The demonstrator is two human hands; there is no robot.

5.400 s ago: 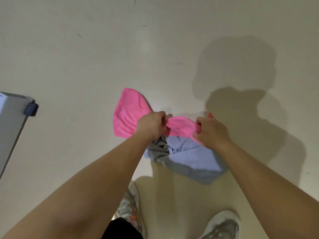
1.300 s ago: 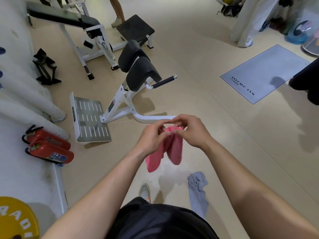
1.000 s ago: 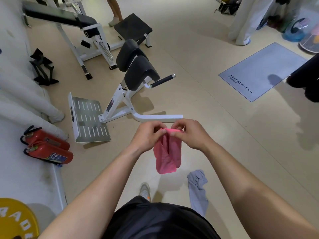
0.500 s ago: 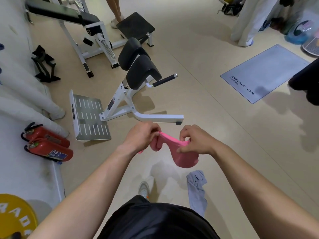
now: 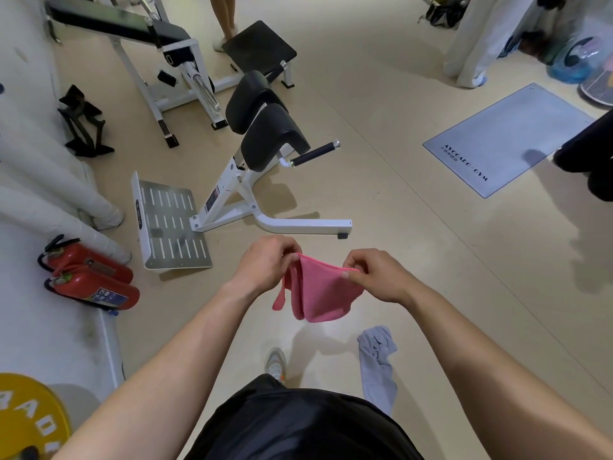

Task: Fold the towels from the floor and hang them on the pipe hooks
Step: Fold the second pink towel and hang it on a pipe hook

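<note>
A small pink towel [image 5: 320,293] hangs folded in the air in front of my waist. My left hand [image 5: 265,263] pinches its top edge at the left, and my right hand [image 5: 374,275] pinches the top edge at the right. A short strip of the towel dangles below my left hand. A grey towel [image 5: 378,363] lies crumpled on the floor by my right side. White wrapped pipes [image 5: 56,194] run along the wall at the left; no hooks show on them.
A white hyperextension bench [image 5: 252,180] with black pads stands just ahead. Two red fire extinguishers [image 5: 89,280] lie at the left by the wall. A grey mat [image 5: 504,137] is on the floor to the right. A person's legs [image 5: 225,18] stand at the back.
Since five seconds ago I have risen from the floor with the pink towel. In the last second my hands moved apart and spread its folded top edge.
</note>
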